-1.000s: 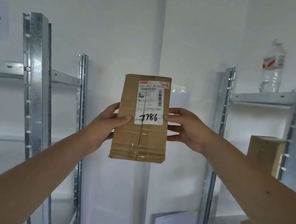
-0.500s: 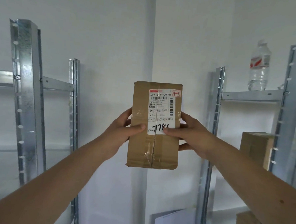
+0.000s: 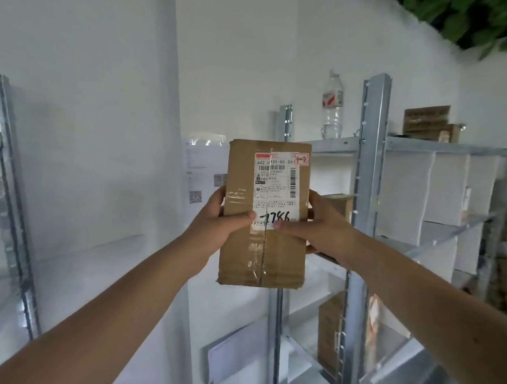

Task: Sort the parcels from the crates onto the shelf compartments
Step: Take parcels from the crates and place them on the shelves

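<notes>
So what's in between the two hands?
In the head view, a cardboard parcel with a white label sits between the left hand and the right hand; both grip its sides, thumbs on the front.

Water bottle [image 3: 333, 108]: you see it standing upright near the left end of the top shelf [image 3: 334, 144]. It is clear plastic with a red-and-white label.
Wall notices [image 3: 200, 171]: white printed paper with QR codes, taped flat to the white wall [image 3: 90, 95] ahead of you.
Leaves [image 3: 475, 18]: dark green, filling your top right corner.
White panel [image 3: 235, 355]: low down, tilted, leaning near the foot of the wall.
</notes>
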